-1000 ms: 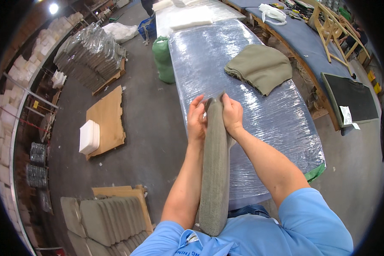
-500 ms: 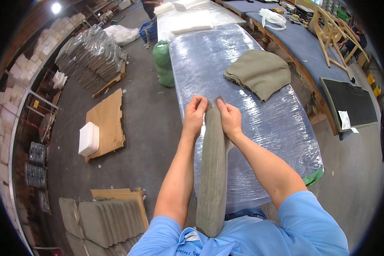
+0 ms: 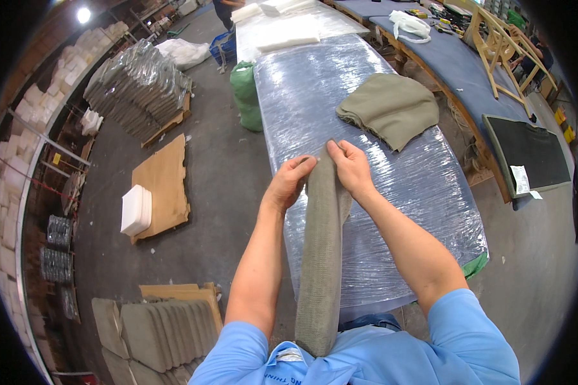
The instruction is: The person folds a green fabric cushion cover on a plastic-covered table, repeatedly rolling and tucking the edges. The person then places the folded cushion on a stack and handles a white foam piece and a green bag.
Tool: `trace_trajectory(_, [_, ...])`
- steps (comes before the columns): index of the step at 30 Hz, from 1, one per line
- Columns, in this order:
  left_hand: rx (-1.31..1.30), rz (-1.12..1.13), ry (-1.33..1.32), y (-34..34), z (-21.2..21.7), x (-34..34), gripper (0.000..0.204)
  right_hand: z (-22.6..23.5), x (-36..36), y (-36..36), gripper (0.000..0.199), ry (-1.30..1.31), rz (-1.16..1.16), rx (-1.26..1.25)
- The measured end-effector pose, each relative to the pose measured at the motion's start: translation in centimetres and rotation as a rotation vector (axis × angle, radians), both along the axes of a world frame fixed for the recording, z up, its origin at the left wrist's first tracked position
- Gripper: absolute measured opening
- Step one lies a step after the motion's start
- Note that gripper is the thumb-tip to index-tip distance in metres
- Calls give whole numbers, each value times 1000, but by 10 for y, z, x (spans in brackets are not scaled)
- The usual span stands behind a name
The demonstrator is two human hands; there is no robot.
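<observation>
A grey-green fabric-covered cushion [image 3: 319,256] stands on edge between my forearms, its near end against my blue shirt. My right hand [image 3: 349,168] pinches the fabric at the cushion's far end, thumb on top. On the other side, my left hand [image 3: 291,181] is closed at the cushion's far left edge, thumb and fingertips against the fabric. Both hands are above a table [image 3: 404,212] wrapped in shiny clear plastic. Beyond my right hand lies a stack of grey-green fabric pieces [image 3: 392,109].
At lower left stand finished-looking grey-green cushions [image 3: 167,333] in a row. White foam pads [image 3: 135,210] sit on cardboard [image 3: 167,179] on the floor. A plastic-wrapped stack [image 3: 138,90] and green sack [image 3: 245,96] are farther back. A blue-topped bench [image 3: 449,70] bears a wooden chair frame [image 3: 494,51].
My left hand has shifted slightly left and down along the cushion's edge. My right hand has moved slightly up and right, with the fabric still in its grip.
</observation>
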State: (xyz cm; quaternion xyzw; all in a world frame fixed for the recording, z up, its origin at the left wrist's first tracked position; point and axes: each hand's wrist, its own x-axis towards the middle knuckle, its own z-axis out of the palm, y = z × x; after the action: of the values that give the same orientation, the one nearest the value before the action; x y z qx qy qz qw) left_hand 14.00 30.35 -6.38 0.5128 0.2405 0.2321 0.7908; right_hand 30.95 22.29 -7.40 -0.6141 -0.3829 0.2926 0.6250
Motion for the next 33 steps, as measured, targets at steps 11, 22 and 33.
trace_trajectory(11, [201, 315, 173, -18, 4, 39, 33, 5, -6, 5, 50, -218, -209, -152])
trace_trajectory(22, [223, 361, 342, -13, 19, 27, 41, -10, -23, 21, 50, -139, -168, -81])
trace_trajectory(33, [181, 95, 440, -27, 44, 38, 73, -45, 9, 20, 50, 1, -93, 25])
